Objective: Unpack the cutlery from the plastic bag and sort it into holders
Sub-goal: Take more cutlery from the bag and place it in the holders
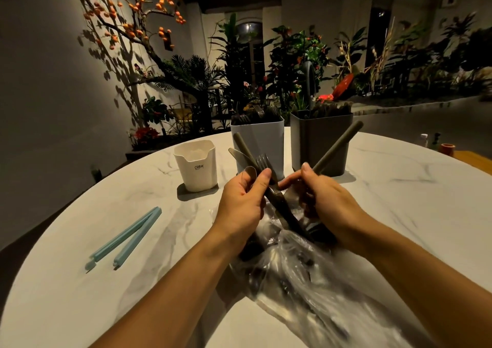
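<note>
Here, far left on the marble table [399,193], lies a pale blue bag clip [125,238], opened into a V and well apart from everything else. Next comes a small cream holder [195,165], which looks to hold nothing, though its depths are hidden. Behind the hands stand a light grey holder [262,134] and, to its right, a dark grey holder [319,139] — both already bristling with cutlery.

The left hand [241,203] is curled around a mixed bunch: a fork [263,161], a knife [239,155] and what looks like a spoon [250,171], with one long handle sticking up past them. The right hand [323,195] pinches a single olive handle [338,145] that slants up toward the dark grey holder; its working end is hidden inside the hand. Beneath both wrists sprawls the clear plastic bag [306,275], with more dark cutlery inside.

The risk, as I judge it, sits in the left hand — three crossed pieces in one grasp could slip and clatter onto the table, or end up in the wrong holder if dropped in together. The loose bag might also snag on the prongs and drag along as pieces are lifted out.
</note>
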Motion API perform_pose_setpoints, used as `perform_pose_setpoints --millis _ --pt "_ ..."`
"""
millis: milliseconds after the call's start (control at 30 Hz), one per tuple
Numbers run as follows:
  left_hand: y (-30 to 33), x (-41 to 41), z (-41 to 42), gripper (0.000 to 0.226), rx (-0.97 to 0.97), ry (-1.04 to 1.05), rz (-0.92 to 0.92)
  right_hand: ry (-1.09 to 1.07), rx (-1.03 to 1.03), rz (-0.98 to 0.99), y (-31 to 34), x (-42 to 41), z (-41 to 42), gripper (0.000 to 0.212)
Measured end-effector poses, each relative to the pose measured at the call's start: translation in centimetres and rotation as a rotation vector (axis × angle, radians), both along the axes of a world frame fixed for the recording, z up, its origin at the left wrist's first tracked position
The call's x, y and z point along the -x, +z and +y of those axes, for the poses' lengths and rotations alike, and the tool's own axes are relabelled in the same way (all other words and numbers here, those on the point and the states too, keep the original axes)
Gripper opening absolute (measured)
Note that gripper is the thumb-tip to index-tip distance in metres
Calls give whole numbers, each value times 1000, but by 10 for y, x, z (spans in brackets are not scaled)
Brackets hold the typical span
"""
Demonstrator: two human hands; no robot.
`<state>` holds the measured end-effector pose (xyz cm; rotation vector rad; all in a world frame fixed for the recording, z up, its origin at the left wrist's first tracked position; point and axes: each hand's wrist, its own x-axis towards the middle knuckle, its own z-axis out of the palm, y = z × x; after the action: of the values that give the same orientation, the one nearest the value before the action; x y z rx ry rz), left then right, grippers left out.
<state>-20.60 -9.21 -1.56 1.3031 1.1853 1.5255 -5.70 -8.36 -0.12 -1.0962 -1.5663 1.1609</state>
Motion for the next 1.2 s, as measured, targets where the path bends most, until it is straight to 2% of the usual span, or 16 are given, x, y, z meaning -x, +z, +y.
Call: perform_pose_setpoints --millis 100,233,333,500,600,667,733,800,900,1000,1100,1200 --pt "1 1 0 20 14 -2 -49 33 34 150 4 -7 2 39" --pt "-1 2 0 20 24 -9 -58 7 -11 200 4 -13 3 14" --pt "-2 2 0 20 31 0 -58 9 -16 247 5 -16 3 17" --pt "-3 0 0 28 43 12 -59 15 113 397 10 -17 -1 23" --pt "-2 0 -1 26 47 22 -78 62 219 433 13 -19 -3 51" --pt "-2 1 -3 24 51 11 -92 52 239 414 12 -19 -2 59" --pt "-2 1 -4 27 64 -2 -107 -2 225 431 9 -20 -1 50" --pt "-1 1 -5 30 70 -22 -115 -46 181 462 10 -21 1 33" --pt "0 3 -5 24 35 -76 -138 -47 129 481 11 -21 1 13" --pt "2 5 -5 19 20 -89 -180 -41 96 459 8 -19 0 13" --pt "2 6 -4 17 25 -89 -255 -32 100 511 9 -19 -2 20" --pt "3 3 -5 15 26 -75 -247 -32 133 586 10 -21 -2 22"
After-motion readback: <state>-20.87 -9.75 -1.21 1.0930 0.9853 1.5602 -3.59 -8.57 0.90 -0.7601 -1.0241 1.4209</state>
